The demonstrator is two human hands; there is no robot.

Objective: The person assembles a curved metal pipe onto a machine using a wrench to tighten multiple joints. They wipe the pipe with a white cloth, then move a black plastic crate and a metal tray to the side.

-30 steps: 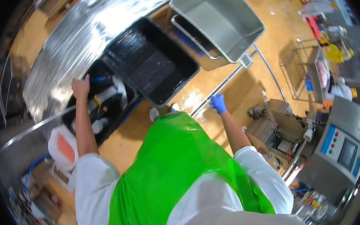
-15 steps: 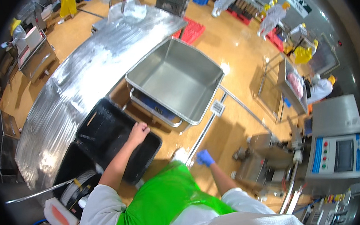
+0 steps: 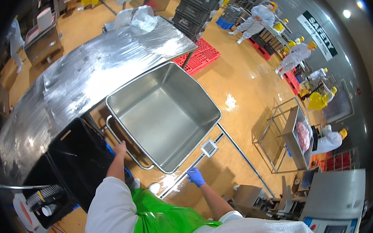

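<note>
A large square steel tub cart (image 3: 160, 118) with nothing in it stands in front of me. A bent tubular handle (image 3: 128, 149) runs along its near left side. My bare left hand (image 3: 119, 150) is at this handle, its fingers closed around the bar as far as I can see. Close beside that hand is a black plastic bin (image 3: 78, 155). My right hand (image 3: 195, 177), in a blue glove, hangs over the floor near the cart's front right corner. Its fingers are loosely bent and a little apart, with nothing in them.
A long steel table (image 3: 82, 72) borders the cart's far left. Behind stand a red pallet (image 3: 199, 56) and stacked dark crates (image 3: 193, 11). A floor drain (image 3: 209, 148) lies at the cart's right corner. Machinery (image 3: 333, 197) is at lower right; people in white work farther off.
My left hand has gone from over the black bin to the cart's handle. My view has turned, and the cart now appears nearer and farther left. The right hand still hangs free.
</note>
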